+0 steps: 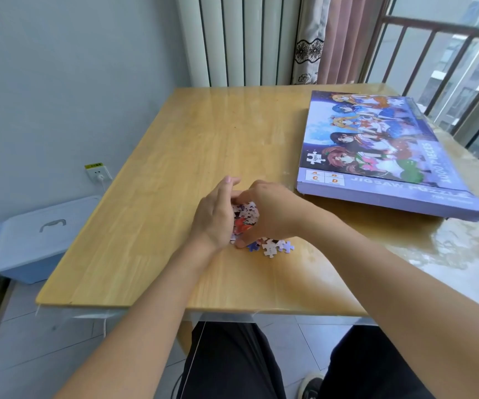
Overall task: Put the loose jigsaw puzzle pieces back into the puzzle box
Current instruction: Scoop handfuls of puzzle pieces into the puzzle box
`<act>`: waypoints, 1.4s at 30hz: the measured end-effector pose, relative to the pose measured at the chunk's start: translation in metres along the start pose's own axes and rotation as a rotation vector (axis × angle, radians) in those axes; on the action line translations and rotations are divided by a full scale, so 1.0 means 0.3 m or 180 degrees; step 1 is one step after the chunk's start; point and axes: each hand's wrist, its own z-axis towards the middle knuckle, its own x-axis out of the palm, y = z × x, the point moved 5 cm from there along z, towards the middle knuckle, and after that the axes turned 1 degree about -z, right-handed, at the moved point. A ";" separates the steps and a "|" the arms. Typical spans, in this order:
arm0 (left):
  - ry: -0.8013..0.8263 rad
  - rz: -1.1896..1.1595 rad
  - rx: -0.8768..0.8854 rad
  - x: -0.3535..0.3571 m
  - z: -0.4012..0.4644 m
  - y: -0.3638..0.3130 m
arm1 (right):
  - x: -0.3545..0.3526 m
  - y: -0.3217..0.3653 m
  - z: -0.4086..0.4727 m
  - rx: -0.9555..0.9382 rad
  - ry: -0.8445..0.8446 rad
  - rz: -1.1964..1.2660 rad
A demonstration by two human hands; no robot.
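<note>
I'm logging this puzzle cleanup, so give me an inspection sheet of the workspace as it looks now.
Surface: wooden table under a clear cover.
Job's things: pieces heaped between the hands, a few loose at; box at right, closed.
Clutter: nothing seen.
Hands: left hand and right hand cup the heap.
Cables: plug and cord at the wall socket.
Surroundings: blue bin on the floor, radiator, curtain, window railing.

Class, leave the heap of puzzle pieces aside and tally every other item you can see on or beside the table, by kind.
Puzzle box: 1
Wooden table: 1
Blue storage bin: 1
Wall socket: 1
Radiator: 1
Total: 5
</note>
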 end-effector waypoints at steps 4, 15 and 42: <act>-0.0465 -0.0948 -0.0235 -0.010 -0.013 -0.007 | 0.009 -0.014 0.020 0.0064 0.0061 0.0061; -0.0979 -0.2117 -0.0719 -0.059 -0.015 0.007 | -0.010 0.060 0.077 -0.0198 0.0661 -0.0032; -0.1022 -0.2533 -0.0897 -0.014 -0.009 -0.028 | -0.147 -0.045 0.051 0.0027 -0.0749 0.1349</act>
